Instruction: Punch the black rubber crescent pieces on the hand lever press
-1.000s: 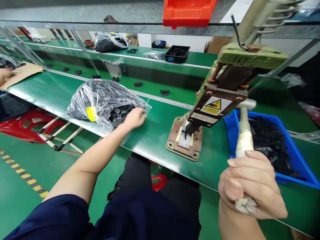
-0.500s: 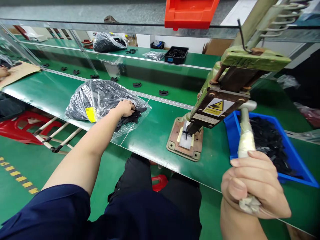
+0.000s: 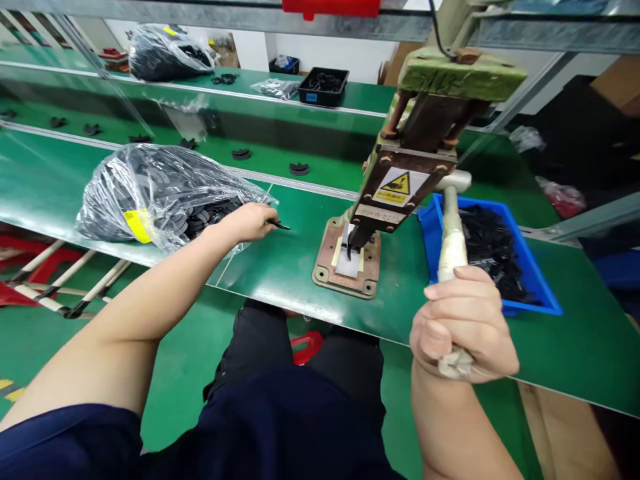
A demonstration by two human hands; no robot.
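My left hand [image 3: 256,223] pinches a thin black piece [image 3: 281,226], just right of the open mouth of a clear plastic bag [image 3: 145,190] full of black curved parts. My right hand [image 3: 465,327] is wrapped round the taped lever handle [image 3: 452,243] of a green hand press [image 3: 405,167]. Under the press head, a dark part [image 3: 349,250] lies on the pale plate over the press base [image 3: 327,257]. Behind the handle stands a blue bin [image 3: 537,280] holding many black pieces.
Black curved parts, one of them [image 3: 299,169], sit spaced along the green strip behind the bench. On the rear shelf are a black tray [image 3: 324,88] and another filled bag [image 3: 165,55]. A metal rail [image 3: 200,21] crosses above.
My left hand has come out of the bag toward the press, now with a black piece in its fingers. My right hand stays on the lever. The view has shifted right.
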